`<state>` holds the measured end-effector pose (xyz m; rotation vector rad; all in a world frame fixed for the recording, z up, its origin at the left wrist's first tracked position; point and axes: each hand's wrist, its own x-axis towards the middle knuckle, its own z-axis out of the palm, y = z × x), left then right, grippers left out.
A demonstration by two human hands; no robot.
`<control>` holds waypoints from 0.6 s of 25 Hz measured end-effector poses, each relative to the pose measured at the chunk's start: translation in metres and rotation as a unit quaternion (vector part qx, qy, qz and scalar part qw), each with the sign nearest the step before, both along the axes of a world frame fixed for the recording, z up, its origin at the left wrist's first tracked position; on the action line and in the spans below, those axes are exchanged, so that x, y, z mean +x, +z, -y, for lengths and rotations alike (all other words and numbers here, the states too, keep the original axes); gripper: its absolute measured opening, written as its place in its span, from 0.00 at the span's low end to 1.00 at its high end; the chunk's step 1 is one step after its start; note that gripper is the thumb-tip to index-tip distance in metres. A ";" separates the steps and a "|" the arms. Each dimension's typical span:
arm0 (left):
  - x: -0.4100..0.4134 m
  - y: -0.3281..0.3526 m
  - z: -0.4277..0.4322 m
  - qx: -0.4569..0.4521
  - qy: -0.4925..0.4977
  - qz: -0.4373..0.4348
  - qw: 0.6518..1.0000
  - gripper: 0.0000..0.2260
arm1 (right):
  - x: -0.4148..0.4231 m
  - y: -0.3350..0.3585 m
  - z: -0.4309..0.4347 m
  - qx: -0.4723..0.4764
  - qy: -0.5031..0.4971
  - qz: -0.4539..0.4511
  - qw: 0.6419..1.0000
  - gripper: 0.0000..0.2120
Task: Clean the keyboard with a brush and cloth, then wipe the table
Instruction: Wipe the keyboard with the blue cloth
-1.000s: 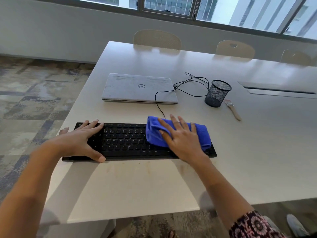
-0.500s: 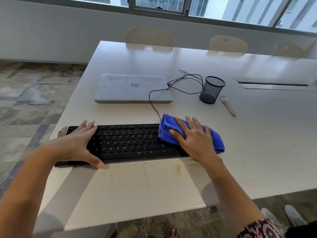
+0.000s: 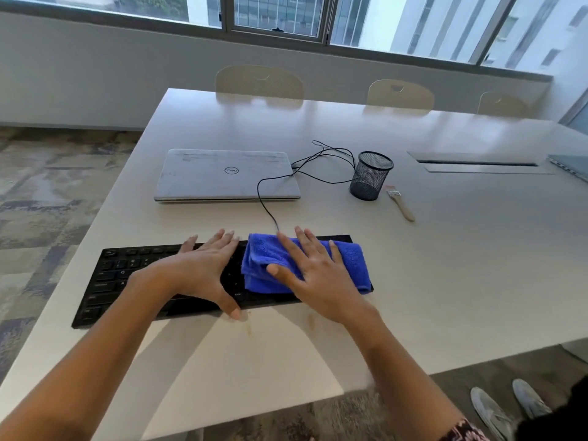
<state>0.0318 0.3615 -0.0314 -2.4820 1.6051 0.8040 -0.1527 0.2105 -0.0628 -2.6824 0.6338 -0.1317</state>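
Cloth stage: flat right hand (image 3: 318,281) presses blue microfibre cloth (image 3: 348,259) on right half of black keyboard (image 3: 124,281), flat left hand (image 3: 197,275) steadies its middle; wooden-handled brush (image 3: 401,205) lies beyond it; white table (image 3: 477,275) seemingly unwiped.

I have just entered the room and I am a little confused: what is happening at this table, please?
A person is wiping a black keyboard with a folded blue cloth. The right hand presses the cloth flat on the keyboard's right half; the left hand rests flat on the keys beside it. The brush lies untouched on the table by a mesh cup.
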 end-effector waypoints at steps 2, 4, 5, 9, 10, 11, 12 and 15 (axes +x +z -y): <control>-0.002 -0.004 0.007 -0.006 -0.007 0.005 1.000 0.69 | -0.010 0.015 0.011 0.128 -0.012 0.095 0.987 0.34; -0.003 -0.005 0.013 -0.014 -0.012 0.007 1.000 0.67 | -0.025 0.027 0.029 0.183 -0.049 0.175 0.966 0.30; -0.004 -0.004 0.015 -0.016 -0.015 0.006 1.000 0.66 | -0.033 0.029 0.038 0.185 -0.061 0.185 0.963 0.29; -0.009 -0.003 0.022 -0.016 -0.025 0.001 1.000 0.65 | -0.045 0.017 0.050 0.063 -0.001 0.077 0.995 0.29; -0.010 -0.002 0.024 -0.017 -0.027 0.004 1.000 0.65 | -0.042 0.011 0.045 0.028 0.032 0.043 0.998 0.30; -0.011 -0.002 0.026 -0.015 -0.027 0.006 0.999 0.65 | -0.040 0.004 0.040 -0.007 0.058 0.011 0.998 0.30; -0.012 -0.001 0.028 -0.012 -0.028 0.008 1.000 0.65 | -0.039 -0.002 0.036 -0.044 0.072 -0.014 0.996 0.31; -0.014 -0.004 0.032 -0.009 -0.027 0.011 1.000 0.66 | -0.041 -0.005 0.037 -0.118 0.066 -0.042 0.990 0.31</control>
